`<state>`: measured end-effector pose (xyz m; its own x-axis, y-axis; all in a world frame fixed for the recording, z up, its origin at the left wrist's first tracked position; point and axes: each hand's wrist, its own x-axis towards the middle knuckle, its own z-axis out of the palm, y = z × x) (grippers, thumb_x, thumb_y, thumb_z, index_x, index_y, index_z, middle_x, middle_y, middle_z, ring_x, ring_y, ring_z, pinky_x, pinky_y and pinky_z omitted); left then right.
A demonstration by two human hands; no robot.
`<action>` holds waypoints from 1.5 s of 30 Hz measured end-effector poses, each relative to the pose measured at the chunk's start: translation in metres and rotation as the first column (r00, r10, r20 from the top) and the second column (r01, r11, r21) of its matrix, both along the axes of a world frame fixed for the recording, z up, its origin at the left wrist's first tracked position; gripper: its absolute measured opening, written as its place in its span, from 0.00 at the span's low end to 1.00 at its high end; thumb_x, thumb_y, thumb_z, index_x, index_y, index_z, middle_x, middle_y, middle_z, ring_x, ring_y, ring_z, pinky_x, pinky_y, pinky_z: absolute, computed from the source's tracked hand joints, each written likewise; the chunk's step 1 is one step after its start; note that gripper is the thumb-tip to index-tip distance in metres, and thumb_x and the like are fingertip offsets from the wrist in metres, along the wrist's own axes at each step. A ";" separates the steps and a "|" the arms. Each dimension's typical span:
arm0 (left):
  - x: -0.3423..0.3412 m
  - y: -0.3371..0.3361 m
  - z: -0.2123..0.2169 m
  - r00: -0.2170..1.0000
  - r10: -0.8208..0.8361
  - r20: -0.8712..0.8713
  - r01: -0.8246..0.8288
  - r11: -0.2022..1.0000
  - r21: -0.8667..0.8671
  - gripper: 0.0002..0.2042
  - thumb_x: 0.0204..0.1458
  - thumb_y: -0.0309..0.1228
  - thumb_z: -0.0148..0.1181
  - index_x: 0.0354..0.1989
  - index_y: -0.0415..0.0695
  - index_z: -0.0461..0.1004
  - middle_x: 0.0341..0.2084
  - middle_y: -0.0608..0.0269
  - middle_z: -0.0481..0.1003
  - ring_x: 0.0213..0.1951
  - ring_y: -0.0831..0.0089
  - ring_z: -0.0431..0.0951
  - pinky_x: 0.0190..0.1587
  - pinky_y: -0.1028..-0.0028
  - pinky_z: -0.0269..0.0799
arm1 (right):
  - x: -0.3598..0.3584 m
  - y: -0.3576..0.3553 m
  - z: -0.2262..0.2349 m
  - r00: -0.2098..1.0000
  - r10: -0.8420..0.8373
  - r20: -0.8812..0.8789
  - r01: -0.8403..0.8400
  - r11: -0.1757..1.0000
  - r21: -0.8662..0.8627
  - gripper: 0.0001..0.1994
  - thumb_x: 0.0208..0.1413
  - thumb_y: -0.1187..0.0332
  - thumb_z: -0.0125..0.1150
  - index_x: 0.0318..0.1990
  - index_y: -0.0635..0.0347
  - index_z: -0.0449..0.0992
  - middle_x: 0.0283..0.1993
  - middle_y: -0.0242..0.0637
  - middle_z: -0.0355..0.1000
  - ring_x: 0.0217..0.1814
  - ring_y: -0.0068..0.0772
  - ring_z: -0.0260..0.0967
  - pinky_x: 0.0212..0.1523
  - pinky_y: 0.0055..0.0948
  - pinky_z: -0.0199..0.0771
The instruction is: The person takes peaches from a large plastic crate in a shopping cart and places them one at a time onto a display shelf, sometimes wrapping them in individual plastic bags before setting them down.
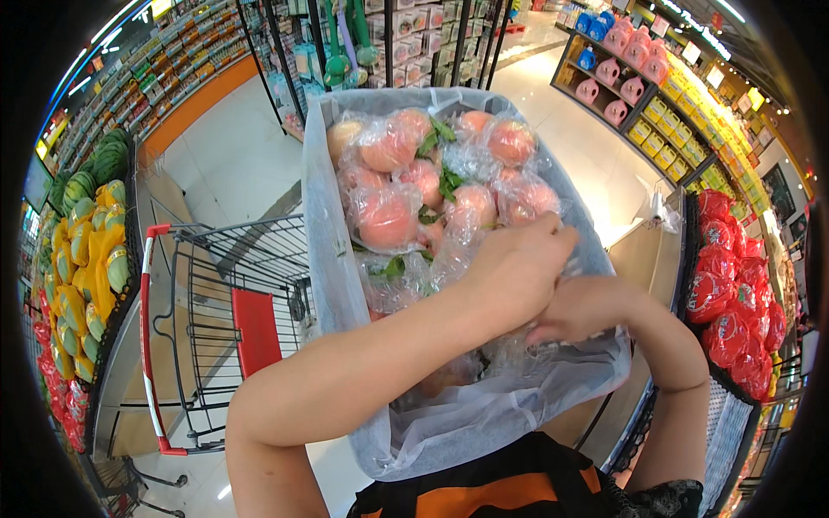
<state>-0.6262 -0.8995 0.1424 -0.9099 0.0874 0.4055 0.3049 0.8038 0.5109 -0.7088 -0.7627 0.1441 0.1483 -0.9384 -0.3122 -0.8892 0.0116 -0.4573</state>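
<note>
A box (328, 268) lined with pale, thin fabric holds pinkish-red round fruits that look like peaches (386, 217), many in clear plastic wrap. Green leaves (449, 183) poke out between them. Reaching across the box, my left hand (528, 263) is closed near its right side, its fingers curled over something I cannot make out. My right hand (580, 309) is just below and against it, blurred, its fingers partly hidden. Crumpled clear plastic (509, 352) lies under my right fingertips. Toward me, the liner (484, 427) shows along the near end.
A shopping cart (233, 285) with a red-and-white handle stands to the left. Beyond it are netted melons (86, 259) and watermelons (108, 162). Red-wrapped round goods (730, 302) fill a stand on the right. A black rack (406, 43) rises behind the box; shelves of pink jugs (635, 52) stand farther back.
</note>
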 end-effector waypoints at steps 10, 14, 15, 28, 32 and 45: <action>0.001 0.006 -0.037 0.784 -0.442 0.435 0.536 0.836 -0.116 0.07 0.42 0.28 0.54 0.31 0.42 0.72 0.32 0.52 0.71 0.36 0.54 0.73 0.37 0.60 0.69 | -0.117 -0.068 0.020 0.730 -0.675 -0.102 0.453 0.592 -0.667 0.21 0.46 0.57 0.60 0.47 0.59 0.68 0.40 0.46 0.70 0.37 0.42 0.71 0.38 0.34 0.70; -0.001 0.003 -0.029 0.798 -0.362 0.481 0.467 0.876 -0.116 0.09 0.40 0.29 0.56 0.31 0.40 0.74 0.29 0.50 0.74 0.35 0.53 0.75 0.36 0.61 0.69 | -0.125 -0.095 0.003 0.568 -0.783 -0.252 0.521 0.580 -0.626 0.24 0.44 0.57 0.62 0.47 0.59 0.67 0.42 0.48 0.68 0.44 0.47 0.68 0.42 0.38 0.68; 0.001 0.000 -0.025 0.786 -0.320 0.530 0.441 0.890 -0.117 0.10 0.41 0.28 0.55 0.33 0.41 0.74 0.30 0.50 0.74 0.35 0.53 0.74 0.36 0.60 0.69 | -0.116 -0.093 0.009 0.576 -0.774 -0.263 0.515 0.594 -0.618 0.24 0.43 0.57 0.62 0.47 0.59 0.67 0.42 0.48 0.68 0.44 0.46 0.67 0.42 0.38 0.68; 0.005 -0.009 -0.004 0.764 -0.062 0.642 0.350 0.875 -0.333 0.11 0.43 0.32 0.52 0.33 0.42 0.75 0.30 0.49 0.75 0.35 0.55 0.76 0.39 0.59 0.70 | -0.074 -0.042 -0.045 0.699 -0.554 -0.451 0.294 0.799 -0.525 0.25 0.41 0.62 0.59 0.50 0.54 0.66 0.40 0.51 0.67 0.42 0.49 0.65 0.44 0.39 0.65; -0.007 -0.018 -0.018 0.896 0.114 0.428 0.028 0.950 -0.312 0.11 0.44 0.29 0.49 0.36 0.41 0.74 0.31 0.47 0.74 0.36 0.53 0.74 0.39 0.59 0.69 | -0.080 -0.038 -0.031 0.750 -0.521 -0.406 0.294 0.814 -0.501 0.32 0.35 0.59 0.63 0.53 0.54 0.62 0.38 0.50 0.67 0.41 0.49 0.65 0.43 0.40 0.65; -0.025 -0.033 -0.006 0.977 -0.175 0.121 -0.036 0.426 0.904 0.34 0.50 0.39 0.57 0.60 0.45 0.44 0.52 0.53 0.61 0.47 0.61 0.71 0.46 0.63 0.71 | -0.058 -0.033 0.015 0.708 -0.496 0.503 0.706 0.481 -0.519 0.36 0.40 0.57 0.66 0.55 0.65 0.57 0.40 0.44 0.69 0.44 0.36 0.68 0.46 0.30 0.67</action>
